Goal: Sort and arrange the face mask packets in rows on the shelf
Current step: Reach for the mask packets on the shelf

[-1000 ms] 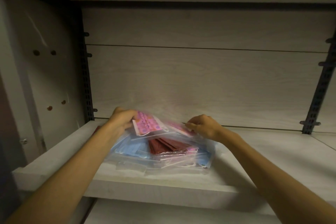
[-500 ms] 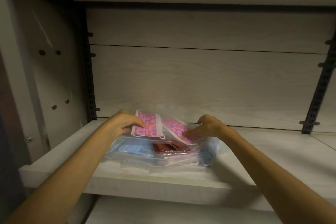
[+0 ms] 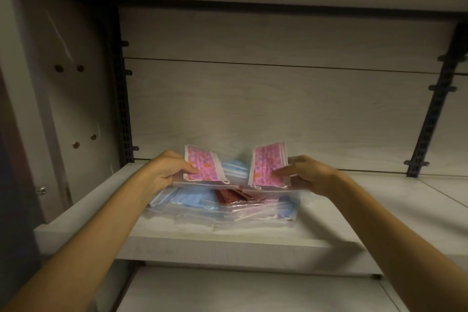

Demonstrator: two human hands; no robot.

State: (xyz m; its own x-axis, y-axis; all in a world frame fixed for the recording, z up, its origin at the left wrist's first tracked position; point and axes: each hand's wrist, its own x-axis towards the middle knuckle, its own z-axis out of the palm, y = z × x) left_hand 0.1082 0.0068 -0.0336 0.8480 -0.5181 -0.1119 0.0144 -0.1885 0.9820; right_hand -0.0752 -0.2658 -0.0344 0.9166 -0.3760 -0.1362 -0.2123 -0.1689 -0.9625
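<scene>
Your single head camera looks forward and slightly up into the shelf bay, close, at arm's reach.

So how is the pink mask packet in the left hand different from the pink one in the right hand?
The left pink packet leans with its top to the left; the right pink packet leans to the right. The left hand pinches its packet at the left edge, thumb on the front; the right hand pinches its packet at the right edge. Both are clear bags of pink printed masks, raised above the pile on the shelf.
</scene>
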